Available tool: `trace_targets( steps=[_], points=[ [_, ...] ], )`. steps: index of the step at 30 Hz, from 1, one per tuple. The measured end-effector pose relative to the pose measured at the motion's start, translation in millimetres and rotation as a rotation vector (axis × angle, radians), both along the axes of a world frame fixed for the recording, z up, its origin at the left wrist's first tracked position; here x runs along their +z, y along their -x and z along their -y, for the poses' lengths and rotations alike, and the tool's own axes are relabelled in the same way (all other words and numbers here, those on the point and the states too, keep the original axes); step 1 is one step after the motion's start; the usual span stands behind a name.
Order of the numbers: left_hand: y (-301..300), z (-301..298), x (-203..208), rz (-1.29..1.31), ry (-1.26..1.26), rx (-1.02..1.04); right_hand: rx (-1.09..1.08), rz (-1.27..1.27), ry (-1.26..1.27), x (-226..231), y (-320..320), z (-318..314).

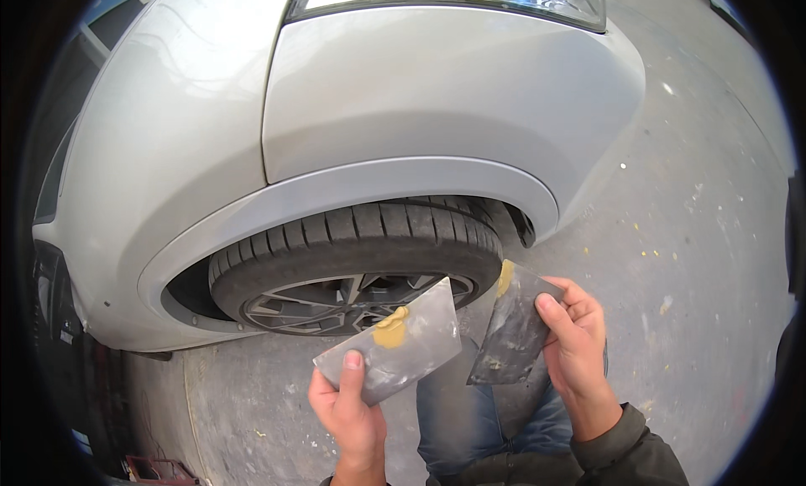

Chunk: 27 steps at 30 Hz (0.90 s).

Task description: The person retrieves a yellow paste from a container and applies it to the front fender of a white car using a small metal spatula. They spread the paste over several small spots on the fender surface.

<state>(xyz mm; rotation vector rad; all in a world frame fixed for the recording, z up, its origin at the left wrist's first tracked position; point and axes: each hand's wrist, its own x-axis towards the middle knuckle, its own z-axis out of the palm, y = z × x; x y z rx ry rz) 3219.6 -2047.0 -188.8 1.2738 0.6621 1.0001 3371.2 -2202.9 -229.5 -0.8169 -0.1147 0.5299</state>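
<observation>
My left hand [348, 409] grips a light grey flat spreader plate [424, 339] by its lower left corner, thumb on top. A blob of yellow filler paste [389, 330] sits near the plate's upper edge. In my right hand [578, 343] is a darker grey spreader [514, 331], pinched at its right side with the thumb on its face. Yellow paste also coats that spreader's upper left corner. The two plates are close together but apart, held in front of the car's wheel [353, 267].
A silver-white car's fender [176, 91] and bumper [420, 91] fill the upper view, with a headlight [546, 3] at the top. The wheel arch trim [403, 168] curves over the tyre. Grey concrete floor [672, 259] with paint specks lies to the right. A red frame [159, 469] is at lower left.
</observation>
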Motion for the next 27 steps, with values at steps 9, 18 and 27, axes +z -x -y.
trace_targets(
  steps=[9,18,27],
  points=[
    [4,-6,-3,-0.041,0.030,-0.075,-0.269,0.582,0.302,2,19,8],
    [6,-2,6,-0.099,0.001,-0.125,-0.382,1.759,0.677,26,6,-4],
    [6,-3,5,-0.071,0.028,-0.118,-0.307,1.807,0.620,20,4,-8]
  ],
)
